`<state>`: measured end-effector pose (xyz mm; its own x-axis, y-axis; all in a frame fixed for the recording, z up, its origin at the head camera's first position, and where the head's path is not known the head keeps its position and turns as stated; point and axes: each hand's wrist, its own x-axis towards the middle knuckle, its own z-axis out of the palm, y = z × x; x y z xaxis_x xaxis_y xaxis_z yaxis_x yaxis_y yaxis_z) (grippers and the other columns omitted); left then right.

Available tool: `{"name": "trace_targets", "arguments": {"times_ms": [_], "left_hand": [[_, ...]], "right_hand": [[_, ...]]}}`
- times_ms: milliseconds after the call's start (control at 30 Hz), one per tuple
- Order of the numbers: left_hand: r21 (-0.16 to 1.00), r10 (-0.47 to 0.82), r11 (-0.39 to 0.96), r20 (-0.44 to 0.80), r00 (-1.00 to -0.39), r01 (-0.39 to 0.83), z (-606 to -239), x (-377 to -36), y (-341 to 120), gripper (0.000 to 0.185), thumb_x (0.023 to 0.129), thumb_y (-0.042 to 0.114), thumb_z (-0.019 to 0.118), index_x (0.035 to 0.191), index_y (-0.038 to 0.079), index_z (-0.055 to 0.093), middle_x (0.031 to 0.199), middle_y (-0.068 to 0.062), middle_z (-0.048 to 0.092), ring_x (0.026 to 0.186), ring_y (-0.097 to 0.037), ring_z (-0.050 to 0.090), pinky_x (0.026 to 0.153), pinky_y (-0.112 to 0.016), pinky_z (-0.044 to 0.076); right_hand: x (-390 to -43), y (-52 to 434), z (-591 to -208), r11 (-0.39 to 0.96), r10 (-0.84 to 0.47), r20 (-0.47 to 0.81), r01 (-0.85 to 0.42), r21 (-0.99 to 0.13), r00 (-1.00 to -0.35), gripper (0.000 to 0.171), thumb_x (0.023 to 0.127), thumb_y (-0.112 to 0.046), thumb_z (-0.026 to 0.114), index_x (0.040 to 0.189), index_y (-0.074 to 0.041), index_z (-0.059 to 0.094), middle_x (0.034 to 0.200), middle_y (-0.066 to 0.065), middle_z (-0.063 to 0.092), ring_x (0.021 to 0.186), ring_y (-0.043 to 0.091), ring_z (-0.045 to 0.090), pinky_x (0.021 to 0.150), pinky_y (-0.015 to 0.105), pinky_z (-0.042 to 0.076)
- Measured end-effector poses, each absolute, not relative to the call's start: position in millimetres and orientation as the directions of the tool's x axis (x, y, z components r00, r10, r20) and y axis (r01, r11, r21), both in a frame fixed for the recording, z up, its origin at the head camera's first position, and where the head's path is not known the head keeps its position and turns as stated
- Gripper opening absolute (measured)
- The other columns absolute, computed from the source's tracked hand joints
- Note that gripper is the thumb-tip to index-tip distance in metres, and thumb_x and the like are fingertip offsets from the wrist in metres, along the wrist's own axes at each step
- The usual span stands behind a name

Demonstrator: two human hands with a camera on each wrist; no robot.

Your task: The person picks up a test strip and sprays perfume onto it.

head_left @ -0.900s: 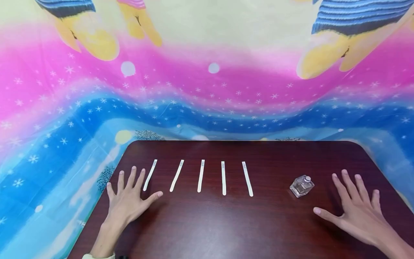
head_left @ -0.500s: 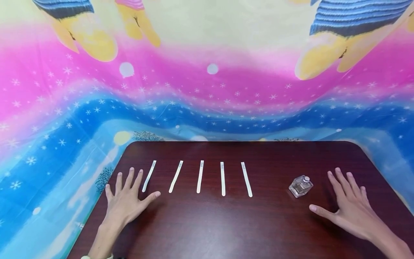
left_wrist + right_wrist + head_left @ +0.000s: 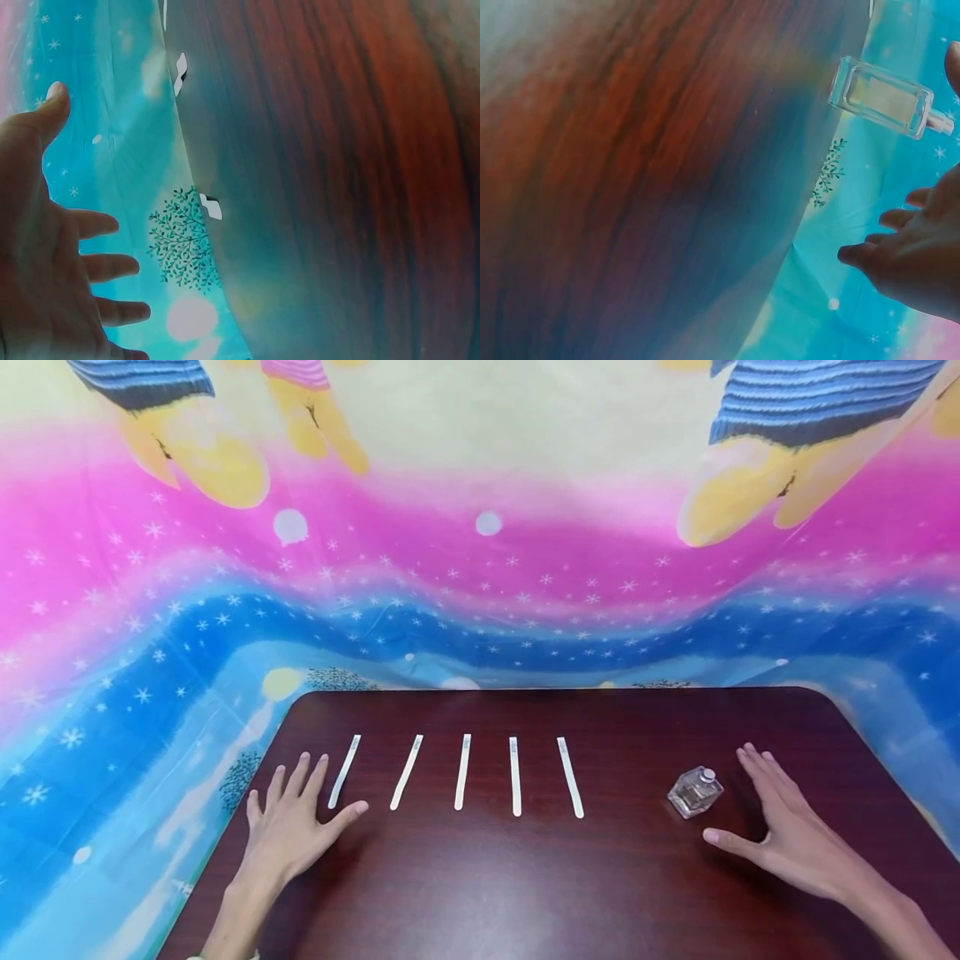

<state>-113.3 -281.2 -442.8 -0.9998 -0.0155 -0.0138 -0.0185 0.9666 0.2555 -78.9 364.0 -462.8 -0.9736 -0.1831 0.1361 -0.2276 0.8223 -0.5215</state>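
Note:
A small see-through glass perfume bottle with a short neck and no cap stands on the right part of the table. My right hand hovers just right of it, thumb spread from the fingers, not touching the glass. In the right wrist view the bottle appears beyond that hand. Several narrow white paper strips lie in a row, from the leftmost strip to the rightmost strip, each with tiny unreadable print at its far end. Beside the leftmost one, my left hand is spread, holding nothing.
The dark reddish-brown table has rounded far corners and a glossy top. Behind and around it hangs a printed cloth in pink, blue and cream, close to the table's far edge.
My right hand has moved left toward the perfume bottle, and its fingers have drawn closer together. The left hand stays almost still. The head view has shifted slightly.

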Motion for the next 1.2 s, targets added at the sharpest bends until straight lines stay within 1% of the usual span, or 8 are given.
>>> {"name": "trace_targets", "arguments": {"times_ms": [200, 567, 900, 967, 1033, 1100, 1133, 1200], "left_hand": [[0.296, 0.003, 0.955, 0.012, -1.0, 0.006, -442, -119, -281, 0.108, 0.094, 0.082, 0.056, 0.171, 0.013, 0.026, 0.176, -0.025, 0.024, 0.159, -0.057, 0.019, 0.12, -0.086, 0.012], [0.412, 0.038, 0.909, 0.08, -0.996, 0.068, -451, -133, -294, 0.088, 0.102, 0.056, 0.068, 0.16, -0.005, 0.043, 0.161, -0.033, 0.045, 0.147, -0.057, 0.043, 0.116, -0.075, 0.041], [0.577, -0.011, 0.817, -0.017, -1.0, -0.019, -456, -143, -308, 0.067, 0.104, 0.045, 0.07, 0.152, -0.001, 0.056, 0.145, -0.026, 0.066, 0.125, -0.04, 0.071, 0.1, -0.055, 0.06], [0.608, -0.023, 0.792, -0.047, -0.999, -0.047, -458, -145, -311, 0.065, 0.104, 0.043, 0.071, 0.151, 0.0, 0.057, 0.144, -0.024, 0.067, 0.125, -0.038, 0.072, 0.095, -0.046, 0.061], [0.638, -0.033, 0.767, -0.076, -0.997, -0.074, -460, -148, -314, 0.062, 0.105, 0.041, 0.071, 0.15, 0.0, 0.058, 0.142, -0.024, 0.068, 0.125, -0.038, 0.072, 0.09, -0.036, 0.061], [0.664, -0.045, 0.741, -0.1, -0.994, -0.1, -462, -150, -316, 0.061, 0.105, 0.04, 0.071, 0.149, 0.0, 0.059, 0.141, -0.023, 0.069, 0.126, -0.038, 0.071, 0.087, -0.028, 0.059], [0.678, -0.048, 0.727, -0.112, -0.993, -0.111, -462, -152, -318, 0.06, 0.105, 0.039, 0.071, 0.149, 0.0, 0.059, 0.14, -0.023, 0.069, 0.126, -0.038, 0.071, 0.085, -0.025, 0.058], [0.702, -0.045, 0.701, -0.131, -0.99, -0.125, -464, -154, -321, 0.059, 0.105, 0.037, 0.07, 0.148, -0.002, 0.059, 0.139, -0.024, 0.069, 0.122, -0.037, 0.072, 0.082, -0.023, 0.058]], "right_hand": [[-83, 362, -463, 0.81, -0.178, 0.115, -0.212, -0.547, -0.977, 0.126, 0.089, -0.039, 0.089, 0.173, -0.013, -0.001, 0.18, 0.025, 0.003, 0.167, 0.047, -0.006, 0.126, 0.08, -0.003], [-89, 358, -461, 0.813, -0.162, 0.091, -0.185, -0.553, -0.983, 0.123, 0.09, -0.04, 0.088, 0.174, -0.018, 0.002, 0.177, 0.028, 0.013, 0.158, 0.061, 0.017, 0.118, 0.085, 0.016], [-91, 352, -463, 0.817, -0.129, 0.061, -0.141, -0.56, -0.99, 0.114, 0.091, -0.045, 0.086, 0.174, -0.02, 0.011, 0.173, 0.03, 0.025, 0.15, 0.065, 0.031, 0.104, 0.084, 0.034], [-92, 352, -464, 0.813, -0.126, 0.068, -0.142, -0.565, -0.99, 0.112, 0.091, -0.044, 0.086, 0.174, -0.021, 0.014, 0.173, 0.028, 0.028, 0.149, 0.063, 0.035, 0.123, 0.065, 0.034], [-92, 352, -465, 0.804, -0.126, 0.079, -0.149, -0.576, -0.989, 0.11, 0.091, -0.043, 0.086, 0.174, -0.021, 0.016, 0.173, 0.026, 0.03, 0.146, 0.063, 0.039, 0.129, 0.028, 0.032], [-94, 352, -465, 0.795, -0.126, 0.083, -0.151, -0.587, -0.989, 0.109, 0.091, -0.042, 0.087, 0.173, -0.021, 0.018, 0.172, 0.025, 0.034, 0.142, 0.062, 0.045, 0.109, -0.003, 0.024], [-95, 352, -465, 0.791, -0.125, 0.084, -0.151, -0.592, -0.989, 0.108, 0.091, -0.041, 0.087, 0.173, -0.021, 0.02, 0.171, 0.025, 0.035, 0.14, 0.062, 0.047, 0.097, -0.009, 0.018], [-97, 352, -465, 0.784, -0.126, 0.085, -0.151, -0.602, -0.988, 0.107, 0.09, -0.04, 0.088, 0.172, -0.02, 0.022, 0.169, 0.025, 0.039, 0.136, 0.062, 0.051, 0.09, -0.009, 0.025]]}}
